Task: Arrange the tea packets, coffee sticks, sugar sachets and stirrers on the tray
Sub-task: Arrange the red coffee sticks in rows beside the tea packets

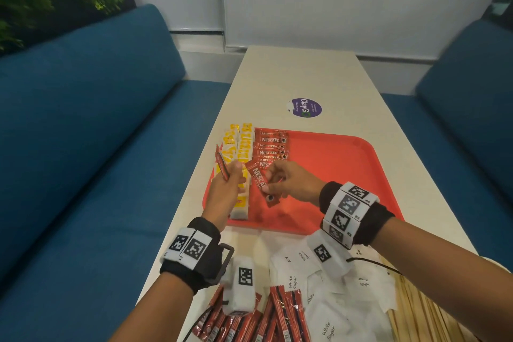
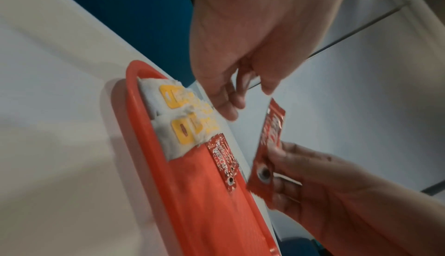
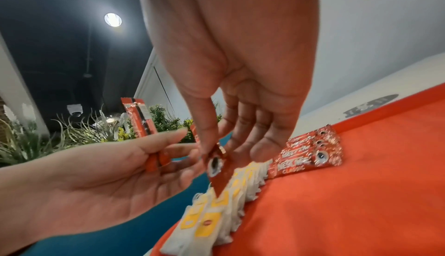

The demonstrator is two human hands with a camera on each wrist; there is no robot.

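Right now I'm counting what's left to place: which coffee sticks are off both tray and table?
The ones in hand: one coffee stick pinched by the right hand over the tray, and a few gripped upright in the left hand.

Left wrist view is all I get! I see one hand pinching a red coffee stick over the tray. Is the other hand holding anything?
Observer: Yes. The left hand grips a few coffee sticks, and they stand up from its fingers.
Operator: Are there more to put down?
Observer: Lots. A pile of sticks lies on the table, on the person's side of the tray.
Operator: Where's the sugar?
Observer: The sugar sachets lie right of that pile. None are on the tray yet.
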